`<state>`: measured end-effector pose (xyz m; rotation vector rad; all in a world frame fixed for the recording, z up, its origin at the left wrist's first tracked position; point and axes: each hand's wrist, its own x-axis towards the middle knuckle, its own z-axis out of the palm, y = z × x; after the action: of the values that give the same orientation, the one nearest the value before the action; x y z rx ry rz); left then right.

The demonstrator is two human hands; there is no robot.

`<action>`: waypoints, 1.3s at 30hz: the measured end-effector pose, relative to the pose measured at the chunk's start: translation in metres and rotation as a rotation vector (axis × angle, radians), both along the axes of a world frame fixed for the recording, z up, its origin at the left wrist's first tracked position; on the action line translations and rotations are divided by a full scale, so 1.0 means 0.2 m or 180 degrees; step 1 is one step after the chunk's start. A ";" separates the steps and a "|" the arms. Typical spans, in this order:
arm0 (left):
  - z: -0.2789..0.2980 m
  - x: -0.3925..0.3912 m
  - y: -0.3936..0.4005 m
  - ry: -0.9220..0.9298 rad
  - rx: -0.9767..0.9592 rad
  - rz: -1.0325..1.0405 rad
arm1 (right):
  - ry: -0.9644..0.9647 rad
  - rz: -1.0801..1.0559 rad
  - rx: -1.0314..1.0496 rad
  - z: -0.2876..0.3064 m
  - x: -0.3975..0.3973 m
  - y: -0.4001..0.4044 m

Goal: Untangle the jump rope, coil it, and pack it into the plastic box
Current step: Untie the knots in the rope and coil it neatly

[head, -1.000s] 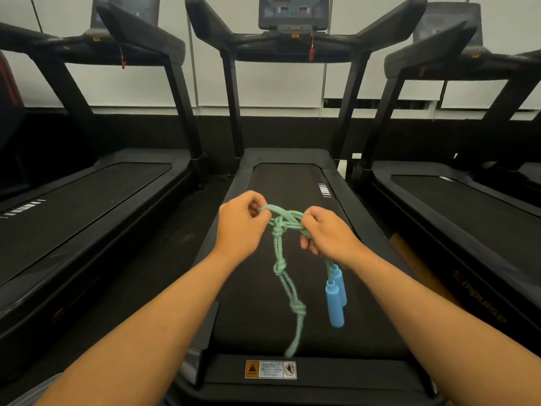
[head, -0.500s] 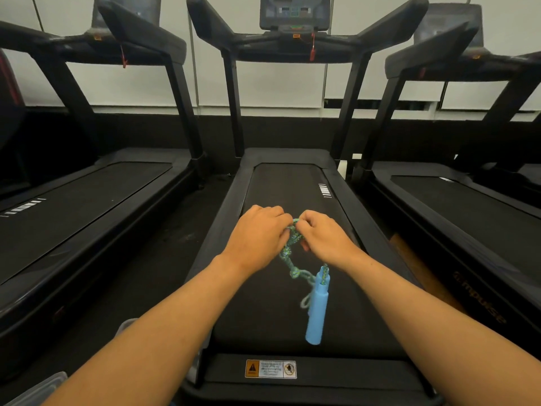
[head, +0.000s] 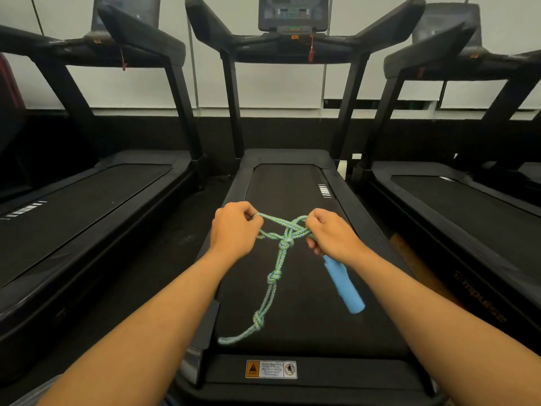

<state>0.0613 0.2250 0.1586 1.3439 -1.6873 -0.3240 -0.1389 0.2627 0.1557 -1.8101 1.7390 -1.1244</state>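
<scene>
Left hand [head: 234, 230]: pinches jump rope [head: 275, 276], fingertips hidden.
Right hand [head: 333, 235]: grips rope; blue handle [head: 344, 284] top hidden.

We read "impulse" on the right treadmill's side rail [head: 480, 300], small print on the middle treadmill's warning sticker [head: 271, 369] illegible

rope [head: 276, 268] – green/blue flecked; handle [head: 345, 288] – blue
</scene>
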 end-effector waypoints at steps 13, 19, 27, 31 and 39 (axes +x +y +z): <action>-0.08 0.04 -0.06 0.0010 0.0844 -0.0738 | -0.0199 0.0032 0.0147 -0.04 -0.02 -0.02; -0.06 -0.08 0.06 -0.1698 -0.0985 -0.1478 | -0.0375 0.0582 0.0424 -0.04 0.01 0.03; -0.04 -0.09 0.05 -0.1767 -0.1253 -0.1571 | -0.0596 0.0874 0.0586 -0.02 0.01 0.06; -0.03 -0.07 0.04 -0.1898 -0.1308 -0.1557 | -0.0345 0.0793 0.0525 0.00 0.02 0.06; -0.03 -0.08 0.03 -0.1533 -0.1361 -0.1186 | 0.0203 0.0233 0.0256 -0.02 -0.02 0.00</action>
<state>0.0457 0.2319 0.1528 0.8221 -2.2562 0.1678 -0.1423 0.2627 0.1516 -1.8637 1.7130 -0.9639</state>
